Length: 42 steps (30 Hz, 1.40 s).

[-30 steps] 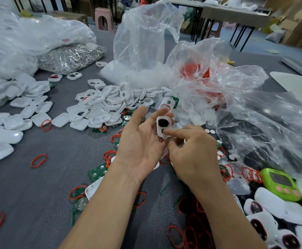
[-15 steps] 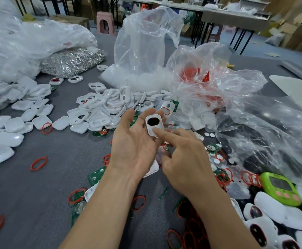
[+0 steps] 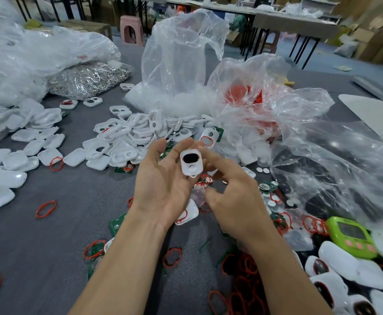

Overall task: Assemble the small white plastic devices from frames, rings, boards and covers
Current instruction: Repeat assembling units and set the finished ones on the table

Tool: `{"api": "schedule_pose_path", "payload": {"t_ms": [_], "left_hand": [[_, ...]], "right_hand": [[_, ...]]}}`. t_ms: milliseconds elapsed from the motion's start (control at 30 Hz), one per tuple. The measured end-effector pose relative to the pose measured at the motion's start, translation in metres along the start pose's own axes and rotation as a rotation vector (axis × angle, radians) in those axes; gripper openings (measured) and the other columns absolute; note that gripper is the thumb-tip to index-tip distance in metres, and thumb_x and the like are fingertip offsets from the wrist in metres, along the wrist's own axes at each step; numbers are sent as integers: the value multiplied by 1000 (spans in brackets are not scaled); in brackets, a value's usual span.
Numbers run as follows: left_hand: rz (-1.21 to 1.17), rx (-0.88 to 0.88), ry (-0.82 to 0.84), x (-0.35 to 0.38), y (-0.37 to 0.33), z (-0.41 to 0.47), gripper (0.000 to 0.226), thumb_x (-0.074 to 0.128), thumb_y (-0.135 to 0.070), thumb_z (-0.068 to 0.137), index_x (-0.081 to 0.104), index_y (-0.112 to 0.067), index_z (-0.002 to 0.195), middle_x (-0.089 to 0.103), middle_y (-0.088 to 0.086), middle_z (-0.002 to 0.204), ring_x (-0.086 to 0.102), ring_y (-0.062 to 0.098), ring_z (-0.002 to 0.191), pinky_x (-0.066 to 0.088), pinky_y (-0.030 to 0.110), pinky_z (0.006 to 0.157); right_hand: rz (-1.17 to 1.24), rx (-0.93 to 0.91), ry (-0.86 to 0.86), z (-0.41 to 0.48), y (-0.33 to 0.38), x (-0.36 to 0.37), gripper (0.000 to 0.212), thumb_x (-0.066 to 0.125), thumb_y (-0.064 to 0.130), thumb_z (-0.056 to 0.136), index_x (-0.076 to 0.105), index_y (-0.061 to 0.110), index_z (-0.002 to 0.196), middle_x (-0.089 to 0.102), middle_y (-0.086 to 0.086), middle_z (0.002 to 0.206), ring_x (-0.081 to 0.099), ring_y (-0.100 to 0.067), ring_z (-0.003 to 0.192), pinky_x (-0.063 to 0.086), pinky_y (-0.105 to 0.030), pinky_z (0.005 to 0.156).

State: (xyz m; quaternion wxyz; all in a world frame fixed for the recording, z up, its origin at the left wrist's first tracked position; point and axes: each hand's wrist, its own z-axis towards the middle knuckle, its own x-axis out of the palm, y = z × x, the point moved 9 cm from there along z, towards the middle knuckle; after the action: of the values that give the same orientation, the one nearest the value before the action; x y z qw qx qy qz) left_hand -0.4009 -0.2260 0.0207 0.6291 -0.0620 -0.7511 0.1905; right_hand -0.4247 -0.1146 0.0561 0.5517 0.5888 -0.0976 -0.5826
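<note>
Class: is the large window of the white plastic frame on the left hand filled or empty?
Filled. The small white plastic frame on the left hand shows a black, red-rimmed window.

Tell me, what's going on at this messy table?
A person is putting small white plastic devices together by hand. Their left hand carries one white frame with a dark oval window on its fingers, while the right hand points its index finger toward the frame's edge. Around them on the grey table lie heaps of white shells, loose red rings, green boards and clear plastic bags of more parts.
</note>
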Motion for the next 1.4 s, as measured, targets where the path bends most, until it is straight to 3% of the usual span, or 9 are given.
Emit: {"api": "schedule_pose_path", "payload": {"t_ms": [133, 267, 400, 600, 733, 867, 1167, 1333, 1400], "left_hand": [[46, -34, 4, 3, 5, -3, 44, 56, -35, 90, 61, 0, 115, 57, 26, 142, 56, 39, 132, 38, 50, 118], [111, -65, 47, 7, 12, -3, 42, 54, -31, 89, 65, 0, 114, 64, 23, 130, 58, 36, 127, 33, 50, 121], [156, -63, 96, 12, 17, -2, 42, 51, -27, 86, 64, -1, 116, 62, 21, 130, 51, 36, 137, 26, 51, 124], [245, -113, 157, 22, 28, -6, 45, 49, -30, 84, 67, -1, 113, 60, 17, 125, 47, 31, 120, 35, 47, 105], [223, -104, 123, 20, 30, -5, 51, 47, -29, 83, 54, 1, 123, 58, 20, 132, 52, 32, 128, 29, 49, 122], [235, -97, 129, 20, 30, -5, 46, 48, -26, 82, 52, -1, 121, 58, 22, 133, 54, 33, 130, 34, 50, 120], [337, -114, 258, 32, 36, -13, 25, 49, -24, 82, 61, -6, 95, 59, 17, 135, 55, 29, 126, 38, 47, 91], [357, -114, 240, 29, 36, -11, 38, 44, -22, 86, 67, -6, 111, 58, 16, 134, 53, 28, 123, 41, 43, 103], [426, -67, 139, 21, 32, -6, 37, 47, -18, 89, 71, -9, 116, 67, 12, 129, 63, 25, 114, 53, 37, 93]], "right_hand": [[182, 171, -166, 2, -22, -23, 53, 70, 21, 87, 62, 53, 128, 71, 24, 95, 69, -2, 83, 53, -12, 71], [222, 319, -250, -3, -35, -26, 4, 74, 38, 85, 71, 39, 88, 74, 10, 73, 70, -13, 59, 62, -43, 66], [208, 389, -190, -3, -40, -22, 19, 76, 49, 72, 66, 35, 79, 72, 2, 62, 62, -13, 47, 48, -31, 54], [319, 440, -99, -4, -44, -10, 24, 77, 34, 64, 60, 20, 74, 71, -9, 59, 60, -20, 44, 53, -40, 59], [194, 379, -129, -3, -39, -18, 31, 81, 47, 73, 62, 22, 76, 69, -4, 57, 66, -21, 51, 53, -38, 58], [126, 357, -141, -2, -38, -20, 28, 80, 47, 73, 62, 26, 74, 69, 0, 57, 65, -18, 51, 50, -31, 53], [343, 436, -125, -2, -50, -15, 42, 79, 57, 54, 66, 20, 69, 67, -7, 53, 53, -18, 42, 45, -38, 56], [391, 430, -121, 0, -52, -13, 18, 79, 35, 59, 75, 19, 66, 61, -1, 50, 47, -15, 43, 41, -35, 52], [378, 439, -132, 0, -53, -14, 12, 77, 31, 60, 76, 21, 67, 61, 1, 49, 49, -12, 42, 41, -32, 52]]}}
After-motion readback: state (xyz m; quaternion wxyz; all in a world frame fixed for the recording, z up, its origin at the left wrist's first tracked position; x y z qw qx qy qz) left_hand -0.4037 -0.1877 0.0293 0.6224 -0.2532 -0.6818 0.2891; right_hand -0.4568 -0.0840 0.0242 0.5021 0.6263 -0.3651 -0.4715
